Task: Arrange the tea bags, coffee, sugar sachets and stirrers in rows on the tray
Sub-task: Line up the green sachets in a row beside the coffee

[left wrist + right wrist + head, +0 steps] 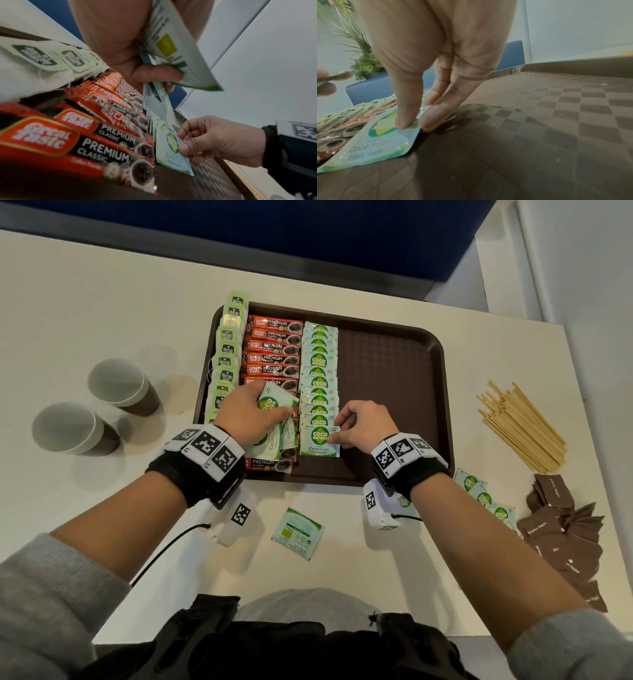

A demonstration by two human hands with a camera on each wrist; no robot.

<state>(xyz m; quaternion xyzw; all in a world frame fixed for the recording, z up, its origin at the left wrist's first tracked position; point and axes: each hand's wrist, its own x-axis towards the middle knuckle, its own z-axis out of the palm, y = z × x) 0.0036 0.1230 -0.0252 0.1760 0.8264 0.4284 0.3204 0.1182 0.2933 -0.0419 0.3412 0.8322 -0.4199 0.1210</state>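
A brown tray holds a left row of green tea bags, a middle row of red coffee sticks and a third row of green-and-white sugar sachets. My left hand grips a fan of several sugar sachets above the coffee row; the left wrist view shows those held sachets from their backs. My right hand pinches the right edge of the nearest sachet in the sugar row, thumb on top. That sachet lies on the tray floor.
Wooden stirrers lie piled right of the tray. Brown sachets and more green sachets sit at the right front. One sachet lies face down in front of the tray. Two paper cups stand at left.
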